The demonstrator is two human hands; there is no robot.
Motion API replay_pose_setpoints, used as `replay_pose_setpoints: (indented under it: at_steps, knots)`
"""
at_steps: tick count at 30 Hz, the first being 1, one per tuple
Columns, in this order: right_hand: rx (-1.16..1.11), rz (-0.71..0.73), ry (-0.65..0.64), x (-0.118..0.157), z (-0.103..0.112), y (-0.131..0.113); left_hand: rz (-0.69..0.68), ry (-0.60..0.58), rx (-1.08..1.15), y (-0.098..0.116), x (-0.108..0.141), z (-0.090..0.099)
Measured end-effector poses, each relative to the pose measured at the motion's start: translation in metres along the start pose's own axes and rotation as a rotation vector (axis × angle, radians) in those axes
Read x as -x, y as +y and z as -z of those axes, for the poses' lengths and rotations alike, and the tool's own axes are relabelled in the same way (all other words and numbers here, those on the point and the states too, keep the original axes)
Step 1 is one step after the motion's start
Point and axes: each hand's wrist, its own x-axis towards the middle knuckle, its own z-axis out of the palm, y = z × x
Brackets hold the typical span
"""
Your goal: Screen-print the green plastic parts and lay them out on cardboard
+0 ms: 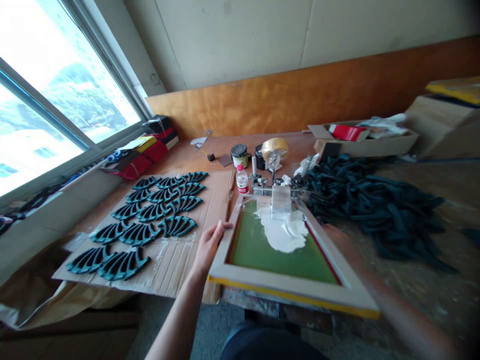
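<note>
My left hand (210,243) is at the left edge of a screen printing frame (288,289), closed on its side, with a fingertip over the rim and the other fingers partly hidden. The frame has a pale border, yellow tape along its near edge and a green mesh (255,250). White paste (283,232) is spread on the upper part of the mesh, and a clear block-like squeegee (281,200) stands in it. Beyond the frame's right side, my right hand (333,236) is blurred, close to a pile of dark green fabric strips (367,205); its fingers are hidden.
To the left, rows of dark green fan-shaped pieces (150,210) lie on a cardboard sheet (180,265). Behind the frame are a red-capped bottle (242,180), a jar (240,156), a tape roll (275,146) and a metal clamp (258,186). An open carton (390,144) sits at the back right.
</note>
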Motion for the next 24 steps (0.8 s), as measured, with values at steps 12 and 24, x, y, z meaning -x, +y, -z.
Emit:
replay_pose_setpoints:
  at_steps: [12,24]
  knots:
    - [0.121,0.249,-0.333,-0.038,-0.022,-0.081,0.137,-0.034,-0.308,-0.13,0.004,0.002]
    - [-0.148,0.48,-0.342,-0.005,-0.004,-0.067,0.139,-0.061,-0.217,-0.132,0.004,0.003]
